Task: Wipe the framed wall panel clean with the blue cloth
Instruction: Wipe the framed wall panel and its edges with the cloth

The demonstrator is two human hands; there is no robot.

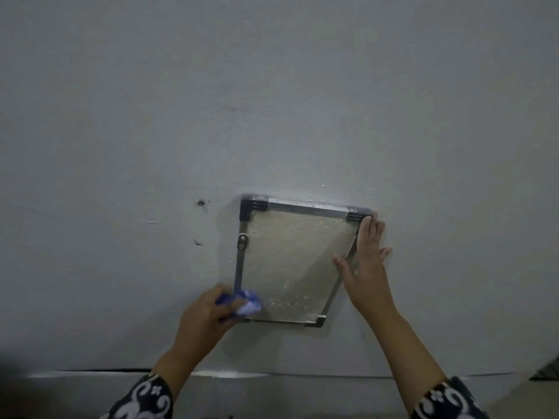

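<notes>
A framed wall panel (290, 261) with a metal frame, black corner pieces and a rough pale face hangs on the grey wall. My left hand (208, 316) is shut on a bunched blue cloth (248, 302), pressed against the panel's lower left corner. My right hand (366, 261) lies flat and open on the panel's right edge, fingertips near the upper right corner piece. A small latch (242, 241) sits on the left frame bar.
The grey wall (272, 101) fills the view. A small dark hole (200, 202) and a scuff mark (197, 242) lie left of the panel. A horizontal crack or ledge (121, 371) runs below. A dark object (549, 370) shows at the lower right edge.
</notes>
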